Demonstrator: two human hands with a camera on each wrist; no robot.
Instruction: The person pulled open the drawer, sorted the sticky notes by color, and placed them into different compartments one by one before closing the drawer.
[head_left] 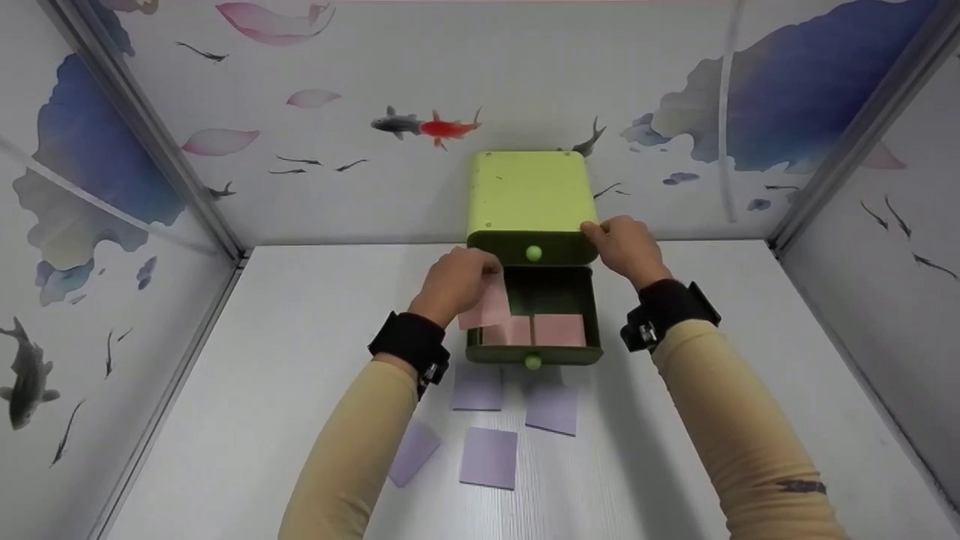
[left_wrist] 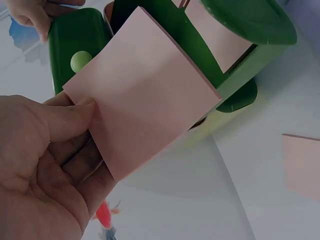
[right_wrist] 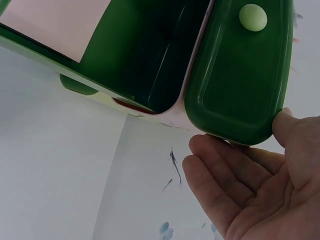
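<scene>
The drawer box (head_left: 530,196) stands at twelve o'clock on the worktop (head_left: 247,375), against the back wall, its lower drawer (head_left: 534,352) pulled out toward me. Two notes (head_left: 534,330) lie side by side in that drawer. My left hand (head_left: 454,283) holds a note (head_left: 486,304) over the drawer's nine o'clock edge; my right hand (head_left: 626,247) rests on the box's three o'clock corner. Four loose notes (head_left: 489,457) lie at six o'clock, before the drawer.
</scene>
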